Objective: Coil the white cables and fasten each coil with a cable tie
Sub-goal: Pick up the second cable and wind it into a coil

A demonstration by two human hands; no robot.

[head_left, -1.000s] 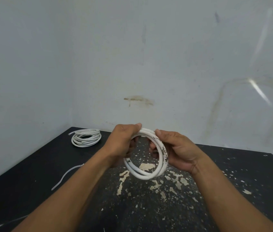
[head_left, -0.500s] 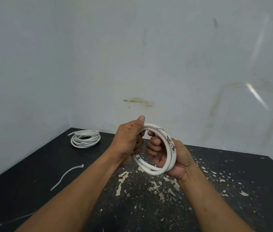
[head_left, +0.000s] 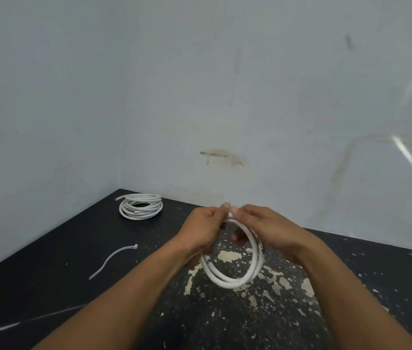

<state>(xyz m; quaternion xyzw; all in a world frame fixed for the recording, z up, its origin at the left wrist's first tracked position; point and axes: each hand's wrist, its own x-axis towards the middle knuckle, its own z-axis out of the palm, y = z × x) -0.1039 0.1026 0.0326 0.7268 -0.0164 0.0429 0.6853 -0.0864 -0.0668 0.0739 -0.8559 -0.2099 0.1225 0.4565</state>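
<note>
Grip: your left hand [head_left: 206,229] and right hand [head_left: 267,229] are both closed on the top of the white cable coil [head_left: 232,270], thumbs meeting at 12 o'clock on the loop.
Coil: it hangs below your hands, above the black table [head_left: 48,274].
Other coil [head_left: 141,206]: at 10 o'clock, by the wall corner.
Cable tie [head_left: 112,260]: lies loose at 9 o'clock.
Hidden: your fingers cover the loop's top; a blurred white strand [head_left: 23,323] runs off the frame at 8 o'clock.

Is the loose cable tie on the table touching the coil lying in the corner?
Apart. The head view shows bare black table between the cable tie and the corner coil.
</note>
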